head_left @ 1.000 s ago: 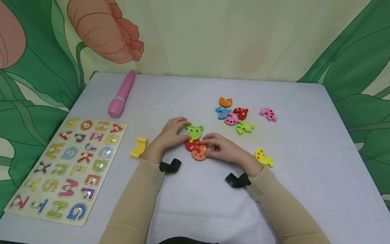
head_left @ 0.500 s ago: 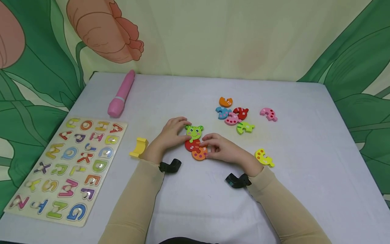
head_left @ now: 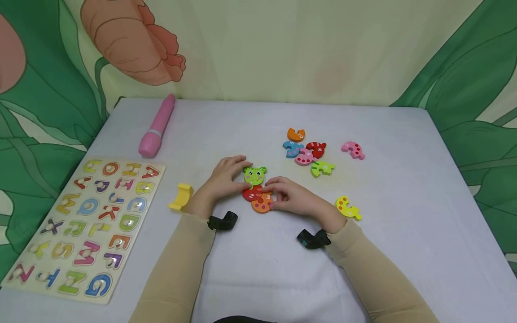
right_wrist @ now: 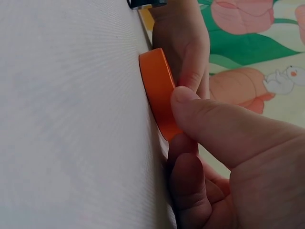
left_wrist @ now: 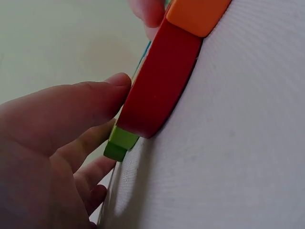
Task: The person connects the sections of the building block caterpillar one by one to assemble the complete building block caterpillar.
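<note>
Three flat puzzle pieces lie joined mid-table in the head view: a green animal-face piece (head_left: 254,175), a red piece numbered 2 (head_left: 252,194) and an orange dotted piece numbered 3 (head_left: 262,203). My left hand (head_left: 226,178) holds the green piece between thumb and fingers, the thumb resting where green meets red. From the other side my right hand (head_left: 295,197) pinches the orange piece; its thumb lies on the near edge and its fingertips reach the red-orange seam. The right wrist view shows the thumb against the orange piece's side (right_wrist: 157,90).
A letter board (head_left: 82,229) lies at left, with a pink microphone-shaped object (head_left: 157,127) behind it. A yellow curved block (head_left: 181,196) sits beside my left wrist. Several loose pieces, including a red one (head_left: 316,149), lie back right; a yellow dotted piece (head_left: 348,208) is near my right wrist.
The head view has shifted slightly, so everything appears a little further left. Both hands and the joined pieces keep the same positions relative to each other.
</note>
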`<action>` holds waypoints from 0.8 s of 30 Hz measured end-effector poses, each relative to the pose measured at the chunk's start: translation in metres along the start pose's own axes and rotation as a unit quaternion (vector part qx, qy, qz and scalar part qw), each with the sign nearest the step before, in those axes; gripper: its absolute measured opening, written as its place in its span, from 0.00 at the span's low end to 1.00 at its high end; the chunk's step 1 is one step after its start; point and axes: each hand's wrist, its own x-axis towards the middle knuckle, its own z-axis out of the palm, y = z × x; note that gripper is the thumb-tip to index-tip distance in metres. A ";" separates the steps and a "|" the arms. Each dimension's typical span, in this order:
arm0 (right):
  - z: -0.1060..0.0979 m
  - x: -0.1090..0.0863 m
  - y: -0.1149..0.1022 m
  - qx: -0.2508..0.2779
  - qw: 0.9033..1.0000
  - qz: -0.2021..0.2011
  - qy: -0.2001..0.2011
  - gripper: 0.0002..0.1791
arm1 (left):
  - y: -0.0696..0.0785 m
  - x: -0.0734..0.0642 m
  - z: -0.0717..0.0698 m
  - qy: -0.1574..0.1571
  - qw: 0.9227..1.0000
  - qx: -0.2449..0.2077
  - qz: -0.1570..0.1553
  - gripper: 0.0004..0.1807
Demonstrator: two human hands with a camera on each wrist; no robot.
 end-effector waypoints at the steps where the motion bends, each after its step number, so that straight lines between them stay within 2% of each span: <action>1: 0.000 0.000 0.000 -0.002 1.000 0.001 0.001 0.22 | 0.000 0.000 0.000 0.000 1.000 0.000 0.001 0.32; 24: -0.002 -0.001 -0.004 0.007 1.000 0.008 0.004 0.22 | 0.001 -0.001 0.001 -0.006 1.000 -0.006 -0.006 0.32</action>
